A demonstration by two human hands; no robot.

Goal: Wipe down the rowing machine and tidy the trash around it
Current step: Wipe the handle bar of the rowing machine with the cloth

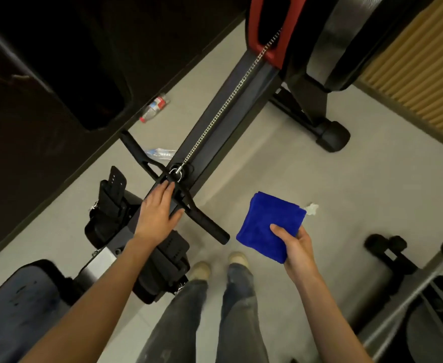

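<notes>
Wiping about to begin: cloth ready, handle steadied.

The left hand lies flat, fingers spread, on the middle of the rowing machine handle, gripping nothing, while the right hand pinches a folded blue cloth held in the air well to the right of the handle. The next move likely calls for bringing the cloth across to the bar or rail. Trash is not yet gathered: a crumpled white tissue on the floor just beyond the cloth, a plastic bottle and a clear wrapper beyond the left hand, on the rail's far side. The foot straps beside the left hand crowd the reach.
</notes>
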